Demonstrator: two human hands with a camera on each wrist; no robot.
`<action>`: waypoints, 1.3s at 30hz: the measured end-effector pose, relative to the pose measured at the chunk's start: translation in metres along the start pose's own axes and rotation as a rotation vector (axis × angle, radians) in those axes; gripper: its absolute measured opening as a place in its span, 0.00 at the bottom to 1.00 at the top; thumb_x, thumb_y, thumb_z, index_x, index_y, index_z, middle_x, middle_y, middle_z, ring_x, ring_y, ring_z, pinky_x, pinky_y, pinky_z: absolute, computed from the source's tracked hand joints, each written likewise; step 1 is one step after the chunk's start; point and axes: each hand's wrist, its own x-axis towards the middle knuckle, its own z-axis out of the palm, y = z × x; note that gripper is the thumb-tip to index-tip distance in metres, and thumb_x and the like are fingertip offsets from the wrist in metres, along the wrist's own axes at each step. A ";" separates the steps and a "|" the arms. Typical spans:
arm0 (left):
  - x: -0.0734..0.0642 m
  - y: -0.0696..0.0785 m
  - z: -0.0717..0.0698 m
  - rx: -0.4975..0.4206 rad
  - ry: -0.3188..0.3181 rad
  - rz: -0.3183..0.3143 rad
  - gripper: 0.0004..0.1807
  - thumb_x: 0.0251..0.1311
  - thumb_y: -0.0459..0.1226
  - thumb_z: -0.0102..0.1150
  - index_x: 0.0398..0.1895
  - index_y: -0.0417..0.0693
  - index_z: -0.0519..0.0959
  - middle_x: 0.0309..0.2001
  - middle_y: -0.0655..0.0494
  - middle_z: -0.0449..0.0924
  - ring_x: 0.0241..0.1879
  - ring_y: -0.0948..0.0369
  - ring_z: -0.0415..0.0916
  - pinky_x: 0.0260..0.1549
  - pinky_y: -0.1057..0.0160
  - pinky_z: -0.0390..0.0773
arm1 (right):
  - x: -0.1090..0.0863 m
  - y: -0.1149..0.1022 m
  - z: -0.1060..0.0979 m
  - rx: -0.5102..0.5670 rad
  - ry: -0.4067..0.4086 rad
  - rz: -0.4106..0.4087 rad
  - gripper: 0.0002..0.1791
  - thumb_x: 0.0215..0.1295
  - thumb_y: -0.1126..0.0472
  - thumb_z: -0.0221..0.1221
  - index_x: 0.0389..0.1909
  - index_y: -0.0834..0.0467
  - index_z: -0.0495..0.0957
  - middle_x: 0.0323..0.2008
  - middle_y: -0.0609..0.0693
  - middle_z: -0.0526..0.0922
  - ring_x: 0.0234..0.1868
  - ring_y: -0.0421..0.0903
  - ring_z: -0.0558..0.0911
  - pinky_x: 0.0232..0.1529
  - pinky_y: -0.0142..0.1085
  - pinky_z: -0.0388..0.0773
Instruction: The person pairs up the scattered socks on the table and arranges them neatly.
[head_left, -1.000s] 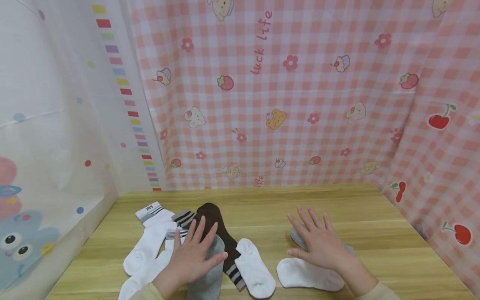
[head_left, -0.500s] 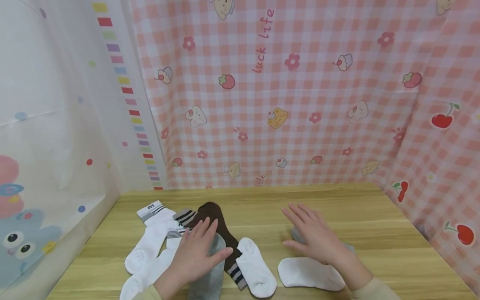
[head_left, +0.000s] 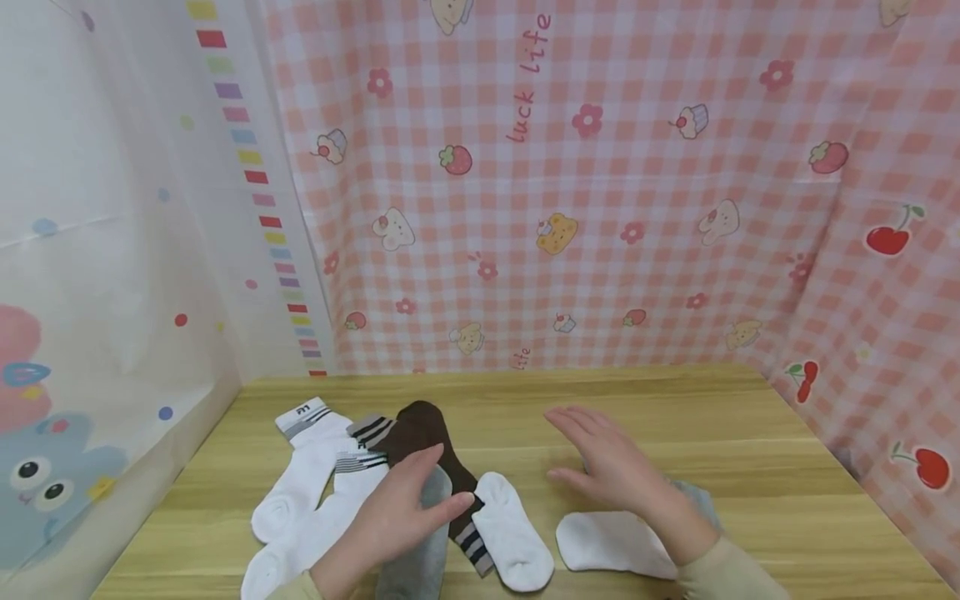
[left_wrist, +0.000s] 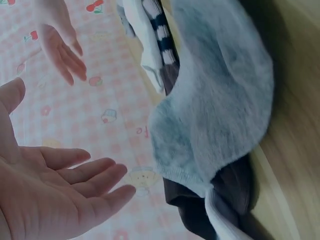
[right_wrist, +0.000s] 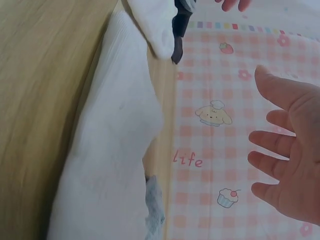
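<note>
My left hand (head_left: 393, 517) hovers over a grey sock (head_left: 417, 554) with its fingers extended and nothing in them. In the left wrist view that palm stands beside the grey sock (left_wrist: 220, 95), apart from it. Under and behind lies a brown sock (head_left: 427, 429) with a striped cuff. My right hand (head_left: 607, 462), also holding nothing, is raised above a white ankle sock (head_left: 611, 542) and a second grey sock (head_left: 699, 500), which it partly hides. The right wrist view shows its loosely bent fingers away from the white sock (right_wrist: 110, 135).
Another white ankle sock (head_left: 513, 533) lies between the hands. To the left, white crew socks (head_left: 300, 475) with striped cuffs overlap on the wooden table (head_left: 517, 396). A pink checked cloth (head_left: 480, 208) hangs behind the table, and a white printed cloth (head_left: 165, 350) at the left.
Both hands have turned from palms down with spread fingers to palms facing inward, fingers closer together. The right hand has shifted slightly left. The socks lie as before.
</note>
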 end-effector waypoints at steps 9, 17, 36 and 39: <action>-0.004 0.008 0.002 -0.180 -0.086 -0.016 0.44 0.61 0.60 0.60 0.69 0.36 0.68 0.64 0.39 0.71 0.61 0.44 0.71 0.56 0.40 0.71 | 0.010 -0.008 0.005 0.061 -0.090 0.028 0.38 0.61 0.51 0.68 0.69 0.59 0.68 0.63 0.56 0.75 0.64 0.57 0.72 0.64 0.56 0.65; -0.008 0.008 0.012 -0.291 -0.113 0.016 0.40 0.61 0.53 0.65 0.64 0.29 0.70 0.56 0.37 0.77 0.52 0.44 0.78 0.47 0.44 0.78 | 0.017 -0.014 0.013 0.089 -0.130 0.021 0.35 0.61 0.53 0.68 0.67 0.60 0.70 0.61 0.56 0.77 0.61 0.56 0.74 0.62 0.53 0.68; -0.017 0.006 0.041 -0.498 -0.168 -0.014 0.29 0.56 0.39 0.70 0.54 0.25 0.74 0.41 0.48 0.83 0.39 0.56 0.82 0.37 0.64 0.81 | 0.026 -0.024 0.032 0.139 -0.184 -0.026 0.31 0.59 0.59 0.70 0.64 0.60 0.73 0.56 0.54 0.80 0.58 0.53 0.76 0.59 0.50 0.72; -0.019 0.005 0.043 -0.514 -0.196 -0.036 0.27 0.57 0.38 0.69 0.53 0.25 0.75 0.41 0.49 0.83 0.39 0.57 0.82 0.36 0.64 0.80 | 0.028 -0.025 0.034 0.149 -0.208 -0.023 0.31 0.60 0.60 0.69 0.64 0.59 0.73 0.57 0.53 0.80 0.59 0.53 0.76 0.60 0.50 0.71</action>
